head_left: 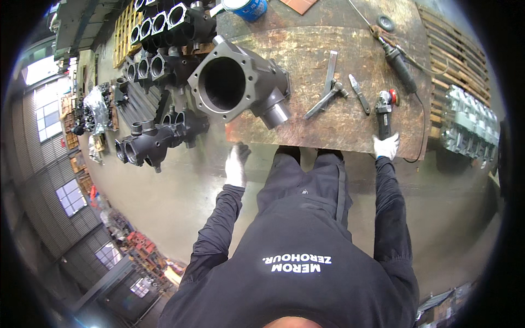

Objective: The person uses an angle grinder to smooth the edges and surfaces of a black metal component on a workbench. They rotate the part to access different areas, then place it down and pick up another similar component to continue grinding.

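My right hand (386,146), in a white glove, is closed round the rear end of an angle grinder (384,117). The grinder lies at the table's near right, its red disc end pointing away from me. My left hand (236,166), also gloved, is by the table's near left edge, with its fingers stretched out and nothing in them. Beyond it on the table (306,49) sits a large dark grey metal casting (263,74) with a wide round flanged opening. A hammer (327,99), a flat metal bar (331,68) and a handled scraper-like tool (359,94) lie between casting and grinder.
A long power tool (400,66) with a cord rests at the table's right, near a black round disc (385,22). A blue can (249,9) stands at the far edge. More dark castings (147,143) are at left. Silvery parts (470,126) sit by a wooden pallet (456,52) at right.
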`<action>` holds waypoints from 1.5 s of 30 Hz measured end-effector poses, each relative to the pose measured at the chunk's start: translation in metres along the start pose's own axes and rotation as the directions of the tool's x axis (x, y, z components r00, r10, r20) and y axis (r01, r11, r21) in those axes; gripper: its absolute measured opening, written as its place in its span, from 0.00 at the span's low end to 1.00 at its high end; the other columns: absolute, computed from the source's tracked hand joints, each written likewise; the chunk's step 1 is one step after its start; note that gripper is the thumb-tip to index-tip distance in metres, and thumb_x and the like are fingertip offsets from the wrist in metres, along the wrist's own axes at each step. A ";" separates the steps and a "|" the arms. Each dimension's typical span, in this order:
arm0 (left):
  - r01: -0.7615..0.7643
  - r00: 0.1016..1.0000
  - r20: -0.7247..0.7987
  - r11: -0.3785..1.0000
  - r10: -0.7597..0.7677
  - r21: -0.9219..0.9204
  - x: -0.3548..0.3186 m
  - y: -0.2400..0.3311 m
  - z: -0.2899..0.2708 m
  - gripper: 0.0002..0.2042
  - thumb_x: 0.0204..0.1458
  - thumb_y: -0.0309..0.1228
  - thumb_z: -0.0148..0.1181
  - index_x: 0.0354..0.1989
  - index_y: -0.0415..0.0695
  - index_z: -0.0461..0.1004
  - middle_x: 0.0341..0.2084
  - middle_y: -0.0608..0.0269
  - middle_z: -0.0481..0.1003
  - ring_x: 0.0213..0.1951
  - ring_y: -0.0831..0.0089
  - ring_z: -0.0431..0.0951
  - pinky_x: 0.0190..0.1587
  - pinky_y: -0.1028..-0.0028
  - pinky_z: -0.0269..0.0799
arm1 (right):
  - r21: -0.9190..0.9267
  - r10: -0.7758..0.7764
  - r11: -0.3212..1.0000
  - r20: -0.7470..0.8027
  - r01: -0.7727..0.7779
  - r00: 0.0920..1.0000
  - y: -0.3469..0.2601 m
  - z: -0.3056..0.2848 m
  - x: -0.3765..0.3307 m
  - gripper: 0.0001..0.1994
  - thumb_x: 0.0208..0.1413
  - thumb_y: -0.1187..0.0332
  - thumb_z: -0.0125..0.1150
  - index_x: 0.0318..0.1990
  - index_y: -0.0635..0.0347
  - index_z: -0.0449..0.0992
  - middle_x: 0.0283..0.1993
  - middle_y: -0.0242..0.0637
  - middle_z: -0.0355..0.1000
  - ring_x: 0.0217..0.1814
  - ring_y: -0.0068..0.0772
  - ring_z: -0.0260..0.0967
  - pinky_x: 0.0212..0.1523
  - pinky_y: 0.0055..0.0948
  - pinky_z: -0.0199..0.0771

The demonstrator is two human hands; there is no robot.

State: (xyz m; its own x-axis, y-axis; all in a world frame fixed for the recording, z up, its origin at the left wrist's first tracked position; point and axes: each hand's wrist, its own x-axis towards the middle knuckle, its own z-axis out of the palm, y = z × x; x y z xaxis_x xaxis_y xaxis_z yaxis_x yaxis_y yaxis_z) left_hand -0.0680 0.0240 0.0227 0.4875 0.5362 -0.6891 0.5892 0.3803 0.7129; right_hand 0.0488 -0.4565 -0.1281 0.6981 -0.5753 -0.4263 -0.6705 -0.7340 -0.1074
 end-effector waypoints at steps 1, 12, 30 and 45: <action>-0.005 0.998 0.061 0.999 0.002 0.051 -0.010 -0.005 0.005 0.26 0.69 0.44 0.50 0.63 0.32 0.66 0.57 0.44 0.73 0.58 0.57 0.75 0.65 0.62 0.68 | -0.005 -0.025 1.000 0.039 0.025 0.999 0.012 0.007 0.011 0.55 0.43 0.50 0.80 0.73 0.64 0.50 0.73 0.60 0.56 0.76 0.59 0.55 0.73 0.50 0.58; -0.256 0.905 0.413 0.642 -0.104 0.723 -0.072 -0.019 0.077 0.19 0.66 0.37 0.55 0.57 0.34 0.72 0.50 0.48 0.79 0.53 0.63 0.79 0.59 0.68 0.72 | 0.009 -0.087 0.996 0.083 0.087 0.993 0.005 0.067 0.095 0.42 0.46 0.58 0.75 0.68 0.55 0.60 0.61 0.53 0.70 0.63 0.56 0.70 0.62 0.51 0.71; -0.298 0.340 0.927 0.916 -0.160 0.267 -0.105 -0.008 0.107 0.47 0.41 0.33 0.80 0.69 0.39 0.56 0.61 0.49 0.69 0.64 0.61 0.69 0.67 0.62 0.65 | 0.948 -0.636 0.110 0.297 -0.298 0.712 -0.089 -0.111 -0.245 0.25 0.53 0.75 0.68 0.59 0.64 0.72 0.50 0.39 0.76 0.52 0.35 0.75 0.57 0.34 0.75; -0.406 0.548 0.807 0.913 0.219 0.028 -0.117 0.035 0.024 0.37 0.45 0.37 0.74 0.60 0.34 0.61 0.38 0.52 0.78 0.31 0.65 0.82 0.31 0.67 0.78 | 0.520 -0.469 0.631 -0.335 0.576 0.817 -0.234 -0.157 -0.386 0.60 0.40 0.66 0.79 0.76 0.61 0.39 0.67 0.62 0.64 0.69 0.53 0.66 0.69 0.41 0.67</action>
State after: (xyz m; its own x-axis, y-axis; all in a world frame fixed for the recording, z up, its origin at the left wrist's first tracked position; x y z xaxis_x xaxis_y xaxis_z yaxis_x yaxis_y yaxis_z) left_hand -0.0887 -0.0435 0.1255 0.9165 -0.2305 -0.3269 0.3580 0.1084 0.9274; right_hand -0.0248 -0.1194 0.2028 0.9690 -0.2469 0.0034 -0.1517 -0.6063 -0.7806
